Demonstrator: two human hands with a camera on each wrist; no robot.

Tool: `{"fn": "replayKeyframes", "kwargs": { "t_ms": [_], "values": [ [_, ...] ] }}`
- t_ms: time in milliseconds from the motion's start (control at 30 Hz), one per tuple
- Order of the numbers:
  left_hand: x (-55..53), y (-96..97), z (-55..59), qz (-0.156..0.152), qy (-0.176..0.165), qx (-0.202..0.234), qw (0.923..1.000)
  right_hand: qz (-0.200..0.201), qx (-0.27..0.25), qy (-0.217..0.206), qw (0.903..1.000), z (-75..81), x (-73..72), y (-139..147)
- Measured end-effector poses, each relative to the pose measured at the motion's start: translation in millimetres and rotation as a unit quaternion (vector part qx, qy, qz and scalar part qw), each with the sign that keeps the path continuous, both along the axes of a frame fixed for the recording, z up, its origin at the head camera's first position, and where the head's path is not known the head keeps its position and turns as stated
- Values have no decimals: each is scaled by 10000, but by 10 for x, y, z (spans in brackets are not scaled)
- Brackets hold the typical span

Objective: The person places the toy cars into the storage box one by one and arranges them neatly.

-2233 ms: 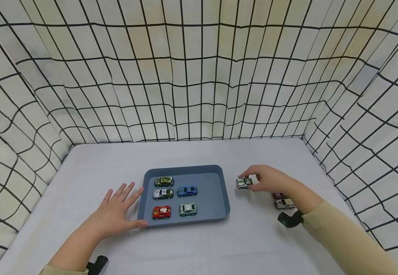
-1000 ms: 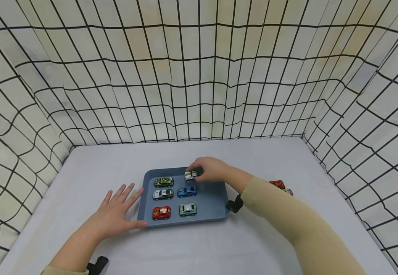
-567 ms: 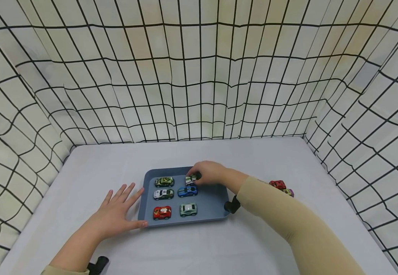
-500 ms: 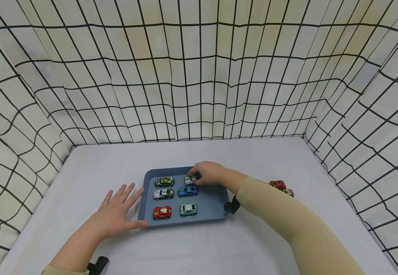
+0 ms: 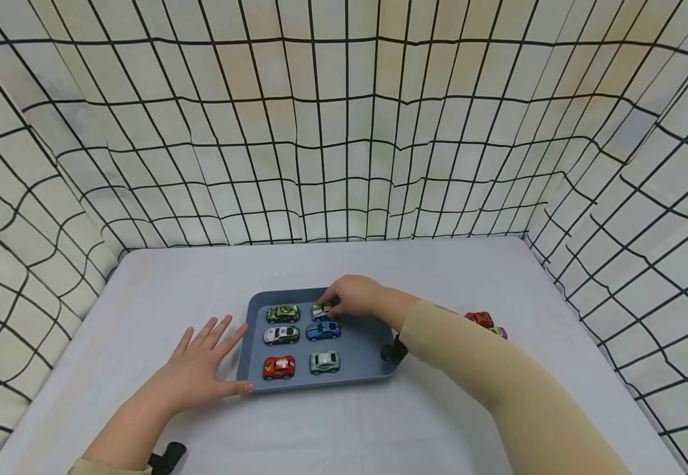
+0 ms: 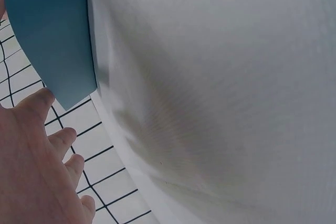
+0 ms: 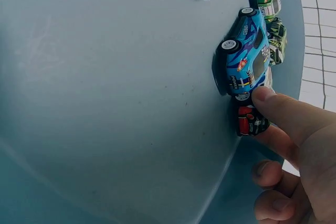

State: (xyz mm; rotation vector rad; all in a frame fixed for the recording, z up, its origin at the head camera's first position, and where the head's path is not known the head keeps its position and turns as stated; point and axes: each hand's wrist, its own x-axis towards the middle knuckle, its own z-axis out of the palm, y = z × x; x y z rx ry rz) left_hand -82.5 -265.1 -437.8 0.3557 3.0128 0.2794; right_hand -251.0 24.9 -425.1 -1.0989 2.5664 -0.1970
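My right hand (image 5: 354, 295) pinches a white-and-green toy car (image 5: 321, 311) between thumb and fingers, inside the blue-grey tray (image 5: 358, 359). That car is just behind a blue toy car (image 5: 322, 330); in the right wrist view its dark rear with a red patch (image 7: 252, 120) shows under my thumb. Left of it are a camouflage toy car (image 5: 283, 314) and a white toy car (image 5: 281, 335). Nearer the tray's front sit a red toy car (image 5: 278, 367) and a pale green one (image 5: 324, 362). My left hand (image 5: 198, 369) lies with spread fingers at the tray's left edge, thumb by the front corner.
Right of the tray, a red toy car (image 5: 479, 319) and a yellow-purple one (image 5: 500, 332) lie on the white tabletop (image 5: 344, 429), partly behind my right sleeve (image 5: 486, 369). White walls with black netting (image 5: 344, 165) close off the back and both sides.
My right hand has carried the white-and-green toy car from the tabletop at the right into the tray's back row, lately shifting it slightly left. My left hand has stayed in place.
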Motion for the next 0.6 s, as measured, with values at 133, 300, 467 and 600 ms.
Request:
{"fn": "replayKeyframes", "kwargs": {
  "t_ms": [133, 300, 467, 600],
  "values": [
    [-3, -11, -2, 4, -10, 11, 10000, -27, 14, 1, 10000, -7, -6, -26],
    [2, -7, 7, 13, -23, -25, 10000, -29, -37, -33, 10000, -3, 10, -25],
    [13, 4, 9, 16, -31, -16, 10000, -23, -91, -32, 10000, -8, 17, 2],
    [7, 9, 12, 22, -29, -28, 10000, -127, -229, -36, 9996, -2, 17, 52]
  ]
}}
